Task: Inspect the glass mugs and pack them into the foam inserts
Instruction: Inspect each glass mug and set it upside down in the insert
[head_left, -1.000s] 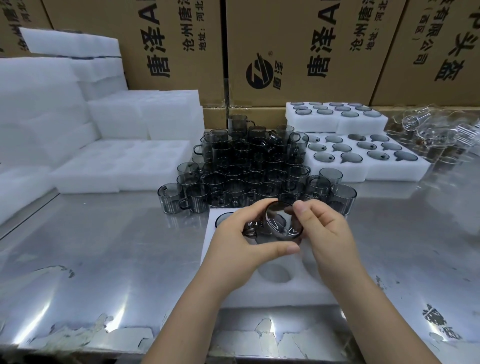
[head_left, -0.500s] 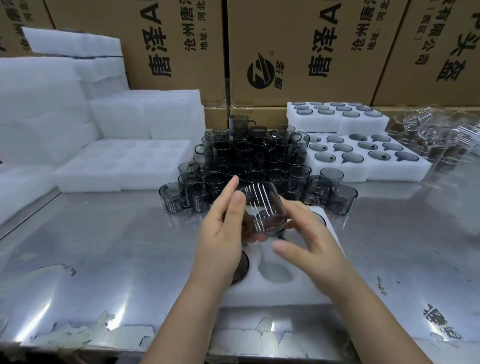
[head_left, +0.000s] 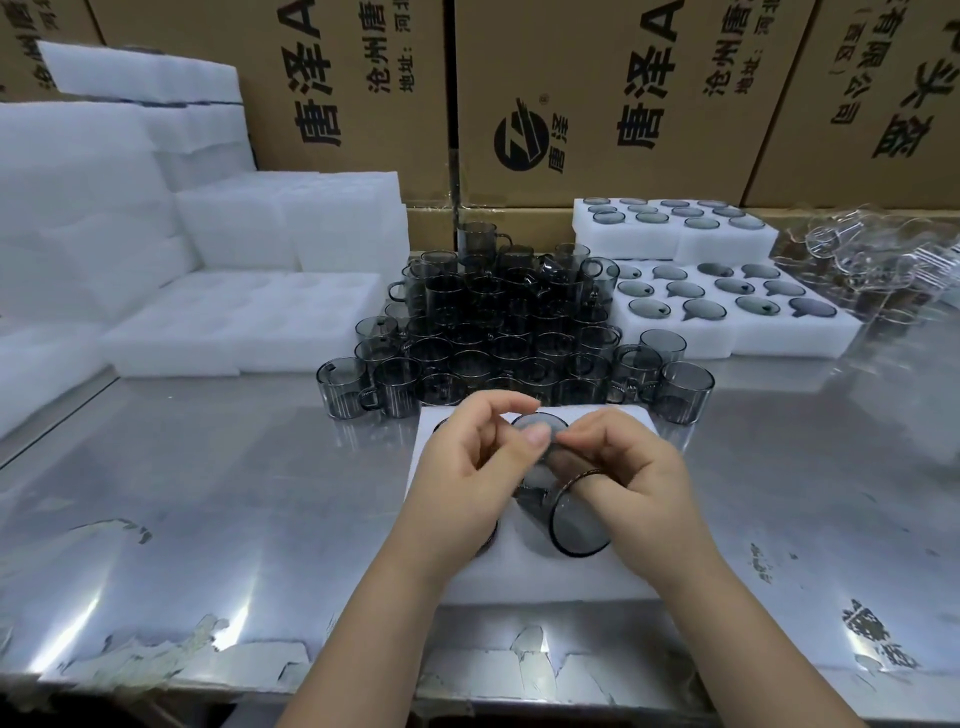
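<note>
The steel counter (head_left: 208, 519) was left bare to the left and right of the foam insert (head_left: 571, 582). The insert's far edge was met by the pile of dark mugs (head_left: 493, 338), and its near edge lay close to the counter's front edge. Above the insert's middle one mug (head_left: 576, 525) was held tilted, its long axis run far to near, mouth turned toward the person. It was clamped between the left hand (head_left: 462, 483) and right hand (head_left: 634, 467), fingers (head_left: 535, 434) curled onto it. Half a second before, it had been held higher, ribbed side shown.
</note>
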